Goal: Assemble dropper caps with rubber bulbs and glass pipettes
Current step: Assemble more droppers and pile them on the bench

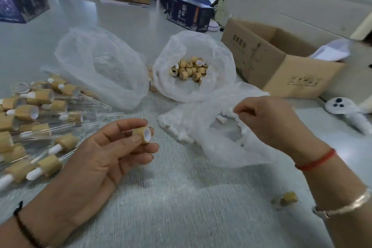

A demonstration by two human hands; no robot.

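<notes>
My left hand (104,151) holds a bamboo dropper cap (142,134) between thumb and fingers, its white inner opening facing right. My right hand (267,121) hovers over the plastic bag of white rubber bulbs (203,127), fingers curled and pinched together near the bag's rim; whether a bulb is between them I cannot tell. A second bag (193,70) behind holds several loose bamboo caps. A third clear bag (100,66) at centre left holds glass pipettes. Finished droppers (40,119) with white bulbs and glass pipettes lie piled at the left.
An open cardboard box (281,62) stands at the right rear. A white plush toy (342,110) lies right of my right hand. A bamboo fragment (287,199) lies on the table near my right wrist. Dark boxes and cartons stand at the back.
</notes>
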